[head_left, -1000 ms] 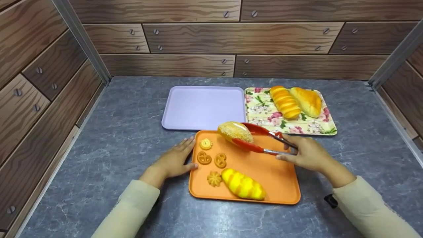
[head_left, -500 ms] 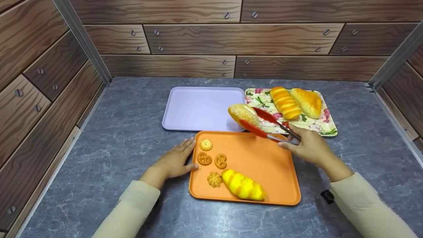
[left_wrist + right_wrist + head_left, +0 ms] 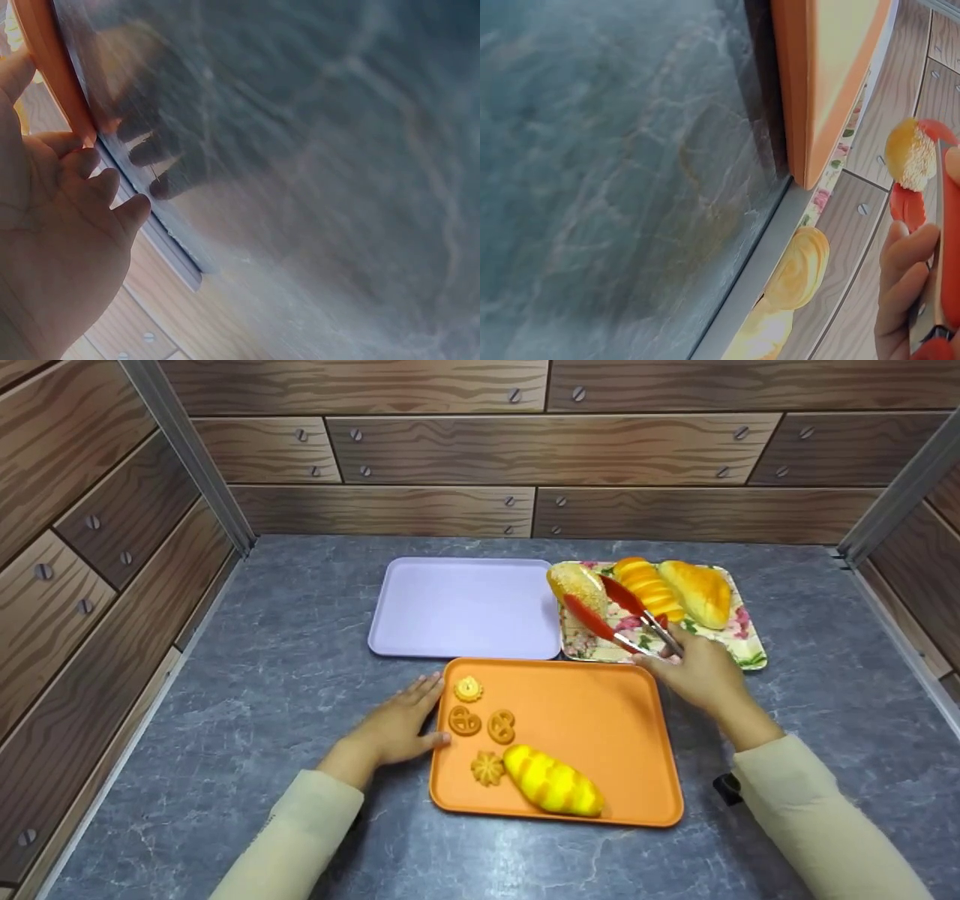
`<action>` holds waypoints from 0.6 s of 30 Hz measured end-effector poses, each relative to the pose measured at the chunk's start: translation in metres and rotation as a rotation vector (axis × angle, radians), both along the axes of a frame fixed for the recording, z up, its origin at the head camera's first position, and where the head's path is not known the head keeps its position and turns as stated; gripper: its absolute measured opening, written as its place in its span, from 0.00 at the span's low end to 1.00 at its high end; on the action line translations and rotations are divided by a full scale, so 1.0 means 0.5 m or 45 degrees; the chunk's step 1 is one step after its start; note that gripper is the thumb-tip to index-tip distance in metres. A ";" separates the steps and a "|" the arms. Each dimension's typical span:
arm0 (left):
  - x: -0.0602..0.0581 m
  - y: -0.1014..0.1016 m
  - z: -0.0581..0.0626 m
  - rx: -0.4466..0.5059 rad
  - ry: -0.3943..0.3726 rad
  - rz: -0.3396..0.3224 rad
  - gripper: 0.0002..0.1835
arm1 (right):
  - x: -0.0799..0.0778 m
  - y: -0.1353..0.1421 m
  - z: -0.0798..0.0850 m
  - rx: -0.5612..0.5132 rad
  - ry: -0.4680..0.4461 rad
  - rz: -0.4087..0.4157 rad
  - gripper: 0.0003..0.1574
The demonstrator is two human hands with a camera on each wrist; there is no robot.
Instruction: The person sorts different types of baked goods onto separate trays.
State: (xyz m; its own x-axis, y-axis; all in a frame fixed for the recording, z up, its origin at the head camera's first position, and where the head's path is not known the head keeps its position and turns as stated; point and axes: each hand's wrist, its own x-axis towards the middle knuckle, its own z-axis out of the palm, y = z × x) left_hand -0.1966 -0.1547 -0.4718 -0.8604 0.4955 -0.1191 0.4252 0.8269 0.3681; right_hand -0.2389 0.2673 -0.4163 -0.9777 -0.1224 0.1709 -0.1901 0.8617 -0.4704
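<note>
My right hand [image 3: 701,667] grips red-tipped metal tongs [image 3: 631,643]. Between the tongs' red tips is a seed-topped bread roll [image 3: 574,585], over the left part of the floral tray [image 3: 739,649]. In the right wrist view the roll [image 3: 913,157] shows clear above that tray's edge. My left hand [image 3: 394,724] rests at the left edge of the orange tray [image 3: 600,697], fingers extended along it and thumb on the rim. On the orange tray lie a yellow striped bread [image 3: 553,781], two pretzel cookies [image 3: 465,721], a flower-shaped cookie [image 3: 487,768] and a round cookie [image 3: 469,688].
A lilac tray [image 3: 465,607] stands behind the orange one, left of the floral tray. The floral tray holds a ridged loaf [image 3: 646,585] and a triangular bread [image 3: 699,591]. Wood-patterned walls [image 3: 555,446] enclose the grey marbled tabletop [image 3: 247,660].
My right hand has carried the roll in the tongs from over the orange tray, back and right, to over the floral tray. My left hand has stayed at the tray's edge.
</note>
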 end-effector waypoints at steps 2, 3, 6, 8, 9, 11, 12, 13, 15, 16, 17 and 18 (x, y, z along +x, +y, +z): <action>-0.001 0.000 -0.001 0.002 0.002 0.000 0.45 | -0.005 -0.003 0.002 0.018 -0.019 -0.032 0.58; -0.001 0.000 -0.001 0.003 0.002 0.000 0.45 | -0.008 -0.004 0.003 0.029 -0.028 -0.049 0.59; 0.000 0.001 -0.001 0.003 -0.002 0.001 0.45 | -0.015 -0.008 0.001 0.055 -0.032 -0.087 0.59; 0.001 0.001 0.000 0.003 -0.003 0.000 0.45 | -0.019 -0.010 -0.002 0.069 -0.031 -0.113 0.56; 0.001 0.001 0.001 0.003 -0.004 0.002 0.45 | -0.021 -0.011 -0.004 0.074 -0.028 -0.120 0.56; 0.001 0.001 0.001 0.004 -0.006 0.001 0.45 | -0.025 -0.012 -0.007 0.083 -0.025 -0.135 0.54; 0.001 0.000 0.001 0.006 -0.004 0.000 0.45 | -0.027 -0.012 -0.009 0.087 -0.028 -0.144 0.52; 0.001 0.000 0.001 0.008 -0.002 -0.001 0.45 | -0.030 -0.012 -0.010 0.090 -0.031 -0.151 0.51; 0.001 0.000 0.001 0.009 0.000 -0.002 0.45 | -0.035 -0.013 -0.013 0.101 -0.035 -0.159 0.50; 0.001 0.000 0.001 0.008 0.000 -0.002 0.45 | -0.037 -0.013 -0.014 0.110 -0.040 -0.162 0.49; 0.001 -0.001 0.001 0.007 -0.001 -0.001 0.45 | -0.040 -0.013 -0.015 0.118 -0.046 -0.164 0.48; 0.001 -0.001 0.001 0.007 -0.002 0.000 0.45 | -0.043 -0.014 -0.015 0.127 -0.055 -0.164 0.48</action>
